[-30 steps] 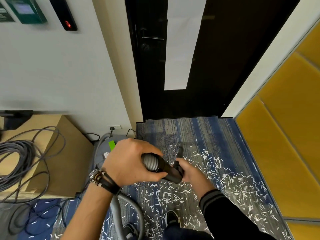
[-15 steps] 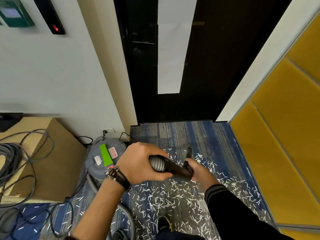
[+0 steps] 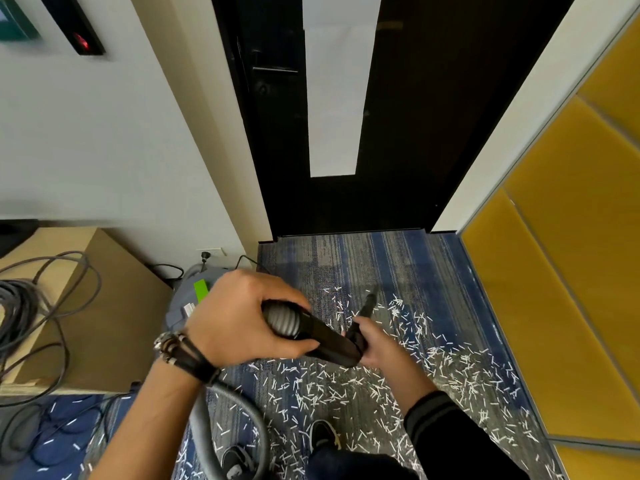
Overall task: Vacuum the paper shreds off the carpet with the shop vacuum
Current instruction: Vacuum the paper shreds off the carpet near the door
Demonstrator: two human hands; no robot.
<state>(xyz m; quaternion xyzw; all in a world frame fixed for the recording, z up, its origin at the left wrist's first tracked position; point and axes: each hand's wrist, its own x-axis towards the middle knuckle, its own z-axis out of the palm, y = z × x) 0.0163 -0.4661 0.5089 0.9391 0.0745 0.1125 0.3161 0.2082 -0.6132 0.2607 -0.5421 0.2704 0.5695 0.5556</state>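
Paper shreds cover the carpet's near half, out to its right edge. My left hand grasps the ribbed hose, my right hand the black wand, its tip low at the shreds' far fringe. I judge the sweeping step is in hand; next, drag the tip nearward through them. The shop vacuum stands at the carpet's left edge.

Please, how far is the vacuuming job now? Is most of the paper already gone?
Barely begun. Done: the shop vacuum stands by the wall, its hose led out. In hand: the left hand grips the hose, the right hand grips the black nozzle, pointed down at the carpet. Left: paper shreds cover most of the near carpet.
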